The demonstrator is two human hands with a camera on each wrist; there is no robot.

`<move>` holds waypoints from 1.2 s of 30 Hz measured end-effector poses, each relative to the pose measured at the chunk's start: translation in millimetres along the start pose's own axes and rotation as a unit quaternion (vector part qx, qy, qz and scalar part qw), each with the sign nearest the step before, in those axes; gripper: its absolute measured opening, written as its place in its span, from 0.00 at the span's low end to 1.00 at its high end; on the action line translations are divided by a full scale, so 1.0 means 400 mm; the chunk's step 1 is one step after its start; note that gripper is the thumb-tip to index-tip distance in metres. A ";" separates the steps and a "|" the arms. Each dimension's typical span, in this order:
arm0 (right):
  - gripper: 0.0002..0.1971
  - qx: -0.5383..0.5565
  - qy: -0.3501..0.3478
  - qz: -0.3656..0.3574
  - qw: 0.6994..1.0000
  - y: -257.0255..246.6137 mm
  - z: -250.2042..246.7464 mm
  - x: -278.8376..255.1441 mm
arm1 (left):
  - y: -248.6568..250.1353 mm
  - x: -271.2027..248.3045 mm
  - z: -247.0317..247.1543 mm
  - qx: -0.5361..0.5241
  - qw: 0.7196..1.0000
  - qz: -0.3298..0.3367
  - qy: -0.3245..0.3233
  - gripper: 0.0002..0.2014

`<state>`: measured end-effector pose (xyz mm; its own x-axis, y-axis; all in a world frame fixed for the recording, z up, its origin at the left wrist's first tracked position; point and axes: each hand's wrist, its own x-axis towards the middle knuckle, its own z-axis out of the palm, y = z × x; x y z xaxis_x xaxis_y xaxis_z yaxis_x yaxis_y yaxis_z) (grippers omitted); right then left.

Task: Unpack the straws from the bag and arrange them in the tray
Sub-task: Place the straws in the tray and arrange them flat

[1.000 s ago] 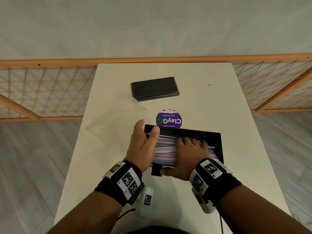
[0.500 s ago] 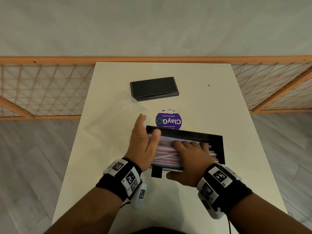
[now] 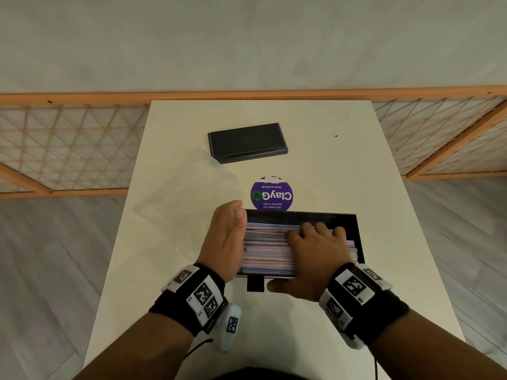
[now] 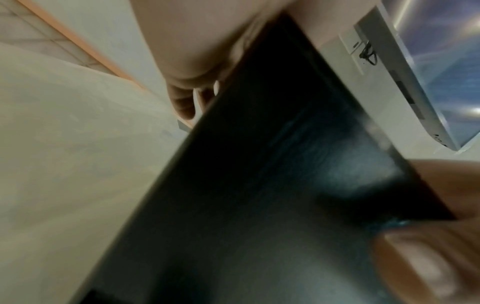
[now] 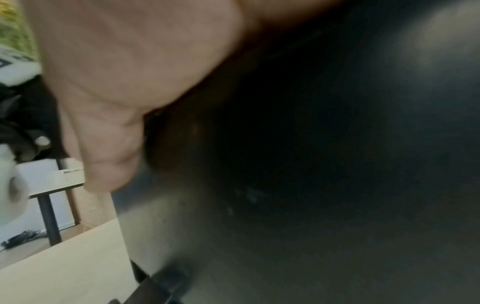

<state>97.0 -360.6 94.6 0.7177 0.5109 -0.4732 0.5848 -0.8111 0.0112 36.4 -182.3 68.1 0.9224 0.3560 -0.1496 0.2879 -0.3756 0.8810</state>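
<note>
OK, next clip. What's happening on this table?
A person is tidying a stack of straws in a black tray on a white table. The left hand stands edge-on against the straws' left ends, squaring them up, while the right hand lies flat on top. The clear bag lies flattened to the left. A black lid-like box and a purple sticker sit beyond the tray.

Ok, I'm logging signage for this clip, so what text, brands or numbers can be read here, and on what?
"ClayGo": round purple sticker on the white table, upside down to the camera.
"Clean as you go": same sticker, small line.
"Let's keep our pantries clean": same sticker, small and only just legible.
Wristbands: black-and-white square code markers; the tiny characters beside them are too small to read.
Black box, tray, straws: no text visible.
</note>
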 end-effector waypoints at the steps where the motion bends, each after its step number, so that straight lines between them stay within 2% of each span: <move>1: 0.50 -0.007 0.011 0.003 1.000 0.000 -0.002 -0.003 | 0.016 -0.003 -0.009 0.023 0.999 0.032 0.013 0.36; 3: 0.50 -0.007 0.019 0.008 1.000 0.003 -0.004 -0.003 | 0.056 -0.008 -0.028 0.087 0.987 0.137 0.003 0.37; 5: 0.50 0.029 0.004 -0.008 1.000 0.011 -0.001 0.003 | 0.101 -0.010 -0.029 0.162 0.959 0.203 -0.111 0.40; 7: 0.49 0.082 -0.017 -0.055 0.995 0.016 0.006 0.006 | 0.127 -0.012 -0.001 0.258 0.915 0.203 -0.235 0.47; 8: 0.48 0.104 -0.013 -0.080 0.991 0.019 0.010 0.006 | 0.127 -0.011 0.019 0.309 0.892 0.198 -0.263 0.50; 10: 0.46 0.119 0.007 -0.096 0.988 0.027 0.016 0.002 | 0.110 -0.005 0.054 0.403 0.853 0.170 -0.284 0.54; 11: 0.47 0.112 0.013 -0.081 0.990 0.035 0.019 0.000 | 0.098 -0.002 0.065 0.437 0.838 0.146 -0.293 0.55; 14: 0.59 0.071 -0.001 0.003 0.997 0.056 0.027 0.001 | 0.079 0.006 0.082 0.494 0.807 0.098 -0.309 0.54; 16: 0.61 0.068 -0.020 0.020 0.997 0.062 0.030 0.003 | 0.079 0.007 0.088 0.503 0.802 0.096 -0.309 0.53; 18: 0.56 0.060 -0.032 0.009 0.998 0.062 0.022 0.002 | 0.083 0.005 0.089 0.499 0.805 0.091 -0.307 0.49; 21: 0.50 0.032 -0.011 -0.001 0.999 0.061 0.006 0.000 | 0.087 0.006 0.089 0.497 0.812 0.093 -0.291 0.46; 26: 0.55 0.080 -0.049 -0.012 0.996 0.051 0.023 0.012 | 0.079 0.007 0.107 0.495 0.812 0.088 -0.296 0.51; 30: 0.48 0.077 -0.026 -0.013 0.997 0.048 0.026 -0.002 | 0.071 -0.007 0.109 0.489 0.825 0.094 -0.268 0.43; 36: 0.40 0.056 -0.009 -0.004 0.998 0.036 0.022 -0.016 | 0.070 -0.023 0.110 0.487 0.830 0.099 -0.253 0.37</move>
<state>97.6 -377.9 90.0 0.7051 0.5132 -0.4893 0.5440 -0.8341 -0.0910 47.3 -233.7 74.5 0.8958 -0.1066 -0.4314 -0.0374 -0.9855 0.1658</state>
